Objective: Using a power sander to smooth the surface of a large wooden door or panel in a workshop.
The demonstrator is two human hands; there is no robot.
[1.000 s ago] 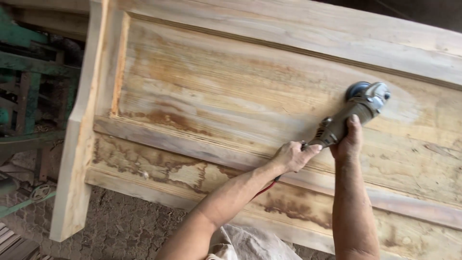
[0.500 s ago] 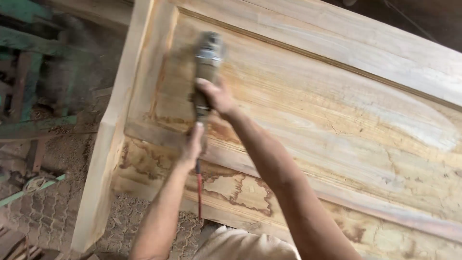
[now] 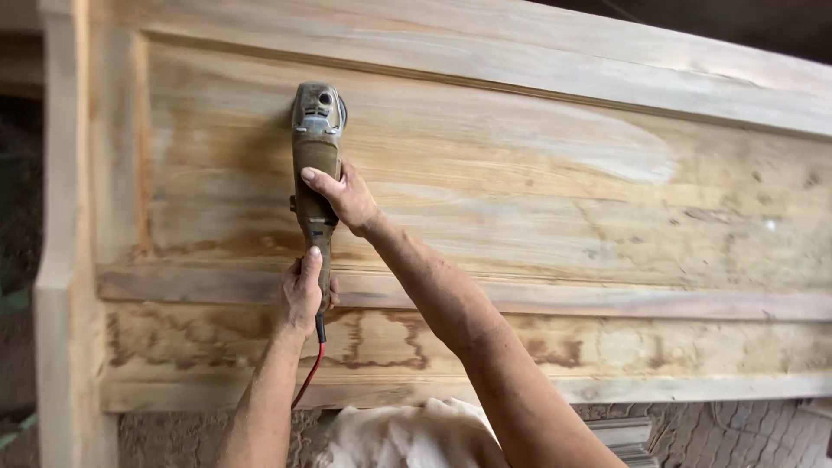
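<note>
A grey angle grinder (image 3: pixel 315 152) stands upright against the left part of a large pale wooden panel (image 3: pixel 537 199), its disc end at the top. My right hand (image 3: pixel 342 198) grips the grinder's body in the middle. My left hand (image 3: pixel 303 293) holds the tail of the grinder, where a red cord (image 3: pixel 310 373) hangs down. The panel has a recessed field, brown stains along its lower rails, and a lighter sanded patch at the upper middle.
A thick wooden post (image 3: pixel 65 260) forms the panel's left edge. Pale cloth (image 3: pixel 416 438) lies at the bottom middle. Cracked dusty ground (image 3: pixel 719 433) shows below the panel at the right. Dark space lies beyond the post at the left.
The grinder went from the panel's right side to its left part within the second. Both hands moved with it and kept their hold. The camera view has shifted and levelled.
</note>
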